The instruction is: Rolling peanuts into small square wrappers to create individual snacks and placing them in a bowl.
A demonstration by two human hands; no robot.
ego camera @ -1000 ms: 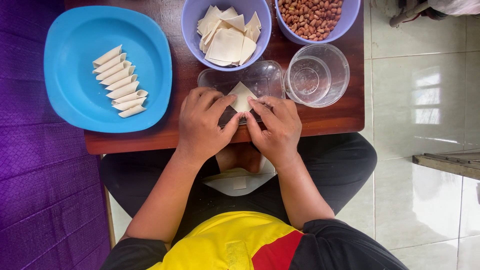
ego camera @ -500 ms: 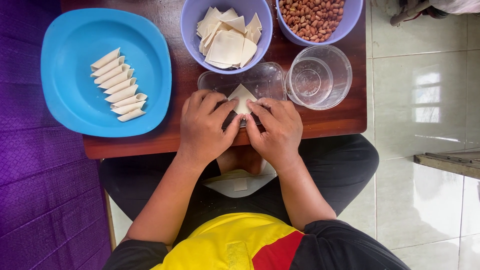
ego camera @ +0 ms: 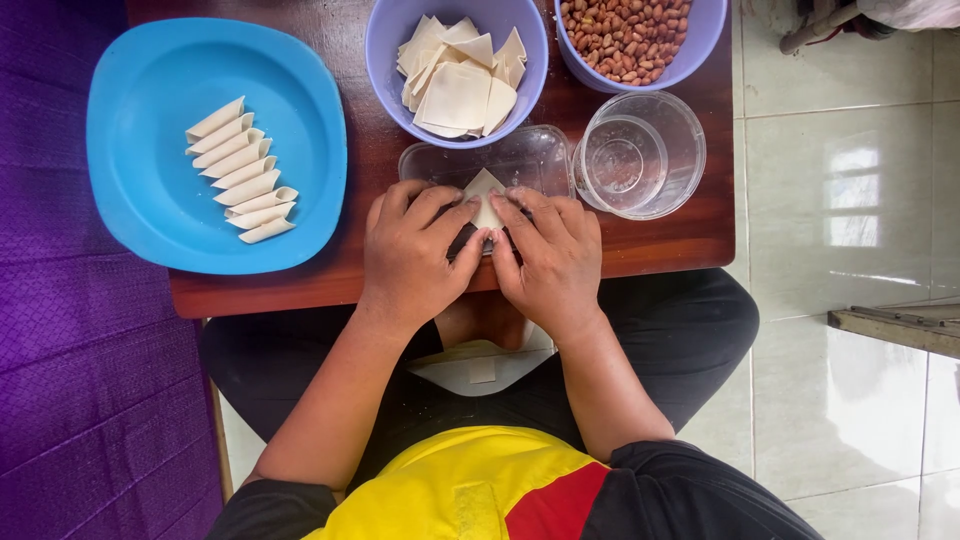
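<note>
My left hand [ego camera: 412, 252] and my right hand [ego camera: 548, 250] press side by side on a pale dough wrapper [ego camera: 485, 193] lying on a clear plastic tray [ego camera: 520, 157] on the brown wooden table [ego camera: 660, 240]. Fingertips of both hands pinch the wrapper's lower part; its pointed upper corner shows between them. A purple bowl [ego camera: 385, 60] of flat square wrappers [ego camera: 457, 88] stands just beyond the tray. A blue plate [ego camera: 150, 215] at the left holds a row of several rolled wrappers [ego camera: 240, 170].
A second purple bowl [ego camera: 700, 50] with peanuts [ego camera: 625, 35] sits at the back right. A clear empty round container [ego camera: 640, 152] stands right of the tray. Purple mat at the left, pale floor tiles at the right. A white cloth [ego camera: 480, 365] lies on my lap.
Both hands have closed in more tightly over the wrapper, covering more of it; only its top corner still shows. Nothing else has moved.
</note>
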